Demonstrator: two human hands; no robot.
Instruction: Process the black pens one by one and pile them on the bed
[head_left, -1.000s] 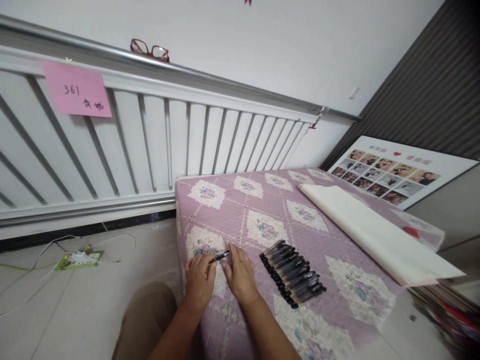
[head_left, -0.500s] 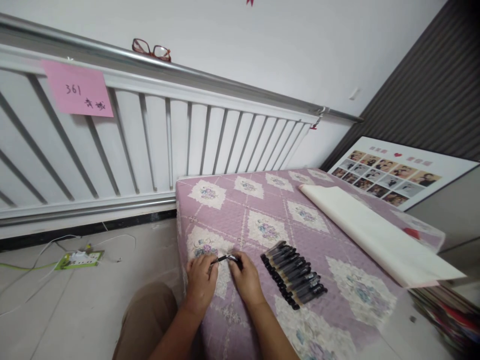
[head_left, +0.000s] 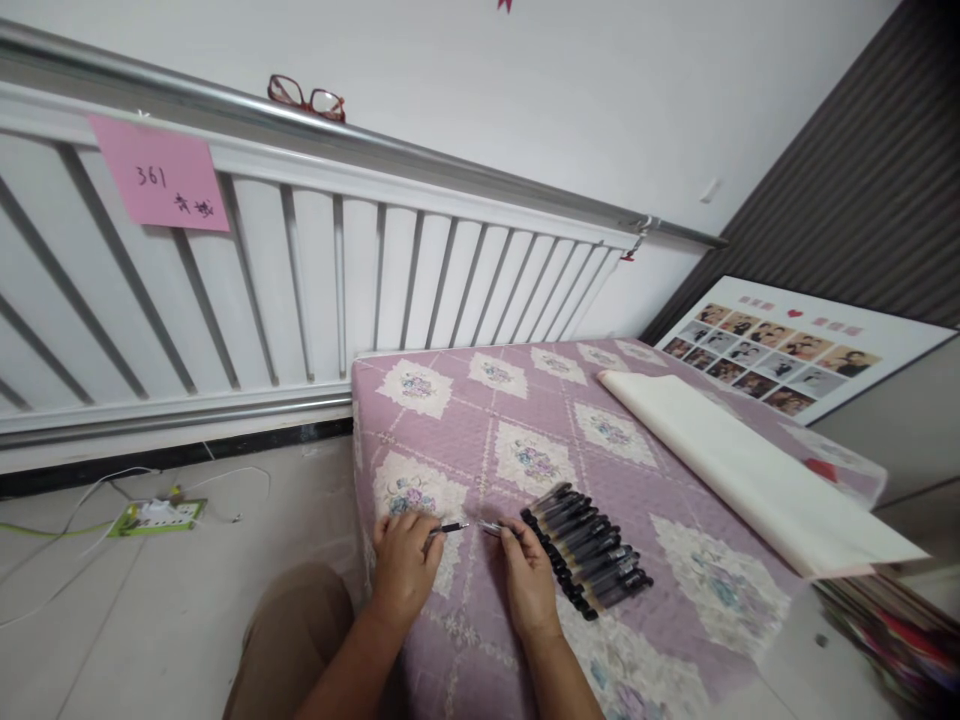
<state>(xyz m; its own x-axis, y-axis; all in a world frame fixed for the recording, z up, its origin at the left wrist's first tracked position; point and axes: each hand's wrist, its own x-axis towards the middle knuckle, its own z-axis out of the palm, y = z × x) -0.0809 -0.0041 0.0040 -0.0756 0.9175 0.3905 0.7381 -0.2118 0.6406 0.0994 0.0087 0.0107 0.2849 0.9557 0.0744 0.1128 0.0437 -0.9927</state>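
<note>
My left hand (head_left: 405, 568) is closed around a black pen (head_left: 453, 527), whose pointed tip sticks out to the right. Just across a small gap, my right hand (head_left: 531, 582) pinches what looks like the pen's cap (head_left: 490, 527), small and partly clear; its far end is hidden in my fingers. Close to the right hand lies a slanting row of several black pens (head_left: 589, 550), side by side. Both hands are over the purple flowered cover (head_left: 480, 408) near the bed's front left corner.
A folded cream sheet (head_left: 742, 470) lies across the bed's right side, with a photo board (head_left: 795, 345) leaning behind. Along the wall runs a white radiator (head_left: 367, 280) bearing a pink note (head_left: 169, 180); glasses (head_left: 306, 98) rest above. A power strip (head_left: 169, 517) with cables sits on the floor.
My right hand has moved right, drawing the cap away from the pen; they were joined before and are now apart. My left hand has stayed nearly in place.
</note>
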